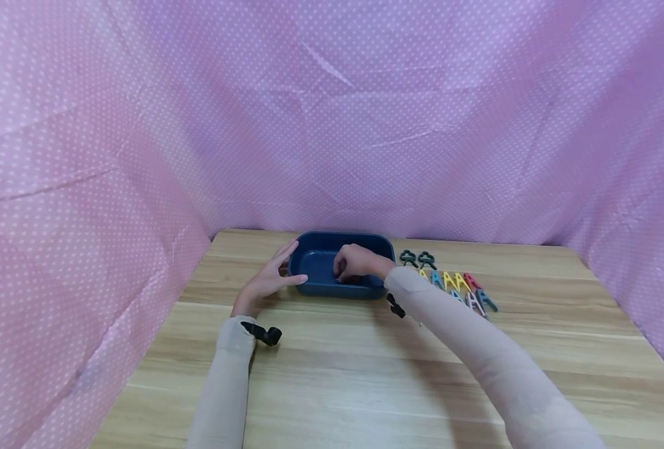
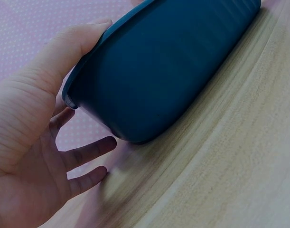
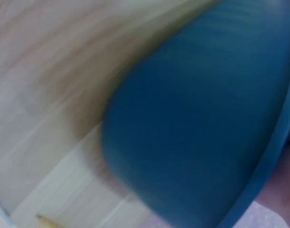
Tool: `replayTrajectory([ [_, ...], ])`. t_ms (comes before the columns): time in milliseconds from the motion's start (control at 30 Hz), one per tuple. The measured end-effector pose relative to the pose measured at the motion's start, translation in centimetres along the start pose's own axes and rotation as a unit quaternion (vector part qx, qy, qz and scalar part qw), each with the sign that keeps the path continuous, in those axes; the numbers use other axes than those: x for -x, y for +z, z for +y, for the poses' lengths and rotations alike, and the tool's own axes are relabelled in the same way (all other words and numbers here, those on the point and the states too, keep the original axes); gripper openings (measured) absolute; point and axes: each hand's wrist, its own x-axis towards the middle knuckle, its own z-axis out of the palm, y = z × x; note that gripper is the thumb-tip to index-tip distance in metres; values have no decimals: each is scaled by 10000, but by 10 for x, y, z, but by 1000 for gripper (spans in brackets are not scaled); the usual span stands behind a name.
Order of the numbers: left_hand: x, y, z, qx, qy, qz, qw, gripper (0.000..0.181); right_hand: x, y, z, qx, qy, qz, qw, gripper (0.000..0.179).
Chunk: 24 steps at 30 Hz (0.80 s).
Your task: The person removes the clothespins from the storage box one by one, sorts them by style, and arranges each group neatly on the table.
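A dark blue rectangular bin (image 1: 346, 290) stands at the back of the table. My left hand (image 1: 270, 277) is at its left end, fingers spread and mostly straight. In the left wrist view, the thumb (image 2: 88, 40) lies along the bin's rim and the lower fingers stand apart beside its wall. My right hand (image 1: 357, 260) reaches down inside the bin with fingers bent. Whatever may be between those fingertips is too small and hidden to make out. In the right wrist view, the bin's outer wall (image 3: 192, 114) covers most of that hand.
Right of the bin lie several coloured clothespins (image 1: 460, 280), yellow, blue, red and grey, partly behind the right sleeve. Two dark green clips (image 1: 426, 259) lie behind them. A pink dotted cloth (image 1: 332, 125) hangs around the wooden table (image 1: 332, 374).
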Motion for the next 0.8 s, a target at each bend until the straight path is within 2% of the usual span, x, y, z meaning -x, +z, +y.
replayTrajectory([
  [100,1,0,1,-57,20,-4,10000,94,3,-2,6,114,213,248,9994,14],
  [267,1,-1,2,-101,-6,-8,9999,93,5,-5,16,405,335,473,9975,24],
  [500,1,-1,1,-117,-23,-19,9999,93,6,-10,23,1019,435,483,9927,29],
  [800,2,0,2,-105,-40,0,9999,94,8,-1,24,973,214,468,9939,20],
])
